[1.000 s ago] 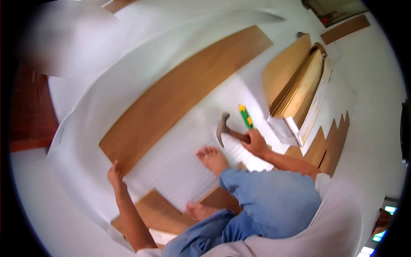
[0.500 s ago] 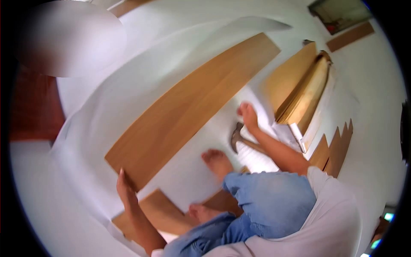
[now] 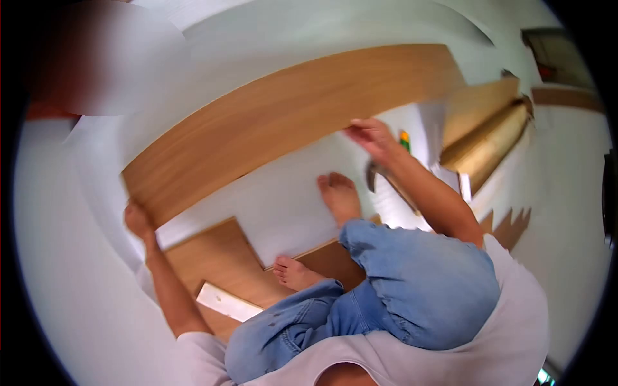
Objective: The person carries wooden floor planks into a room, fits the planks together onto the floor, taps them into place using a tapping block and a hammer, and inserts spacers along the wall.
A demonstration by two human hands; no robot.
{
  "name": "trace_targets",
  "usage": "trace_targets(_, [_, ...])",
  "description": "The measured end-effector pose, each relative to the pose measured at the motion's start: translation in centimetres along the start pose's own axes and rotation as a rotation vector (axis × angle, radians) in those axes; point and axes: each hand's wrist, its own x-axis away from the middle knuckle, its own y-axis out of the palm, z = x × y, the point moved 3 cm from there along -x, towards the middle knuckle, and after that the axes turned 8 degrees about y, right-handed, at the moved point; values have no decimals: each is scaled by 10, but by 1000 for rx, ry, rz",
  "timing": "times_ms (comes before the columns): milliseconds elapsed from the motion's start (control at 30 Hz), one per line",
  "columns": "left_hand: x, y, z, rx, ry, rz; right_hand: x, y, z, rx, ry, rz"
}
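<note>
A long wood-look floor plank (image 3: 290,106) stretches across the view, raised at a slant above the white floor covering. My left hand (image 3: 138,219) is closed on its near left corner, the fingers partly behind the board. Along the lower edge, toward the right end, my right hand (image 3: 376,140) pinches the same plank between thumb and fingers. Just below my right wrist lies a hammer (image 3: 371,176), its handle mostly covered by the forearm. A small green and yellow object (image 3: 404,140), too blurred to name, shows beside that wrist.
Laid planks (image 3: 203,257) form a stepped edge by my feet, with a white strip (image 3: 225,302) lying on them. An opened box of planks (image 3: 486,138) stands at the right. More planks (image 3: 512,228) with a stepped edge lie behind my right arm.
My right hand has moved from beside the hammer up to the plank's edge and grips it. The plank has swung closer to crosswise, its left end shifting left with my left hand.
</note>
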Motion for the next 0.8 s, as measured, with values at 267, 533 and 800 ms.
trace_targets(267, [-21,-43,-48,-156,-110,-93,40,40,56,86,250,-135])
trace_targets(533, [-9,2,-100,-116,-80,-152,82,-101,-9,1631,-689,904])
trace_targets(800, [-1,9,-83,-69,-150,-89,100,-175,-7,2007,139,762])
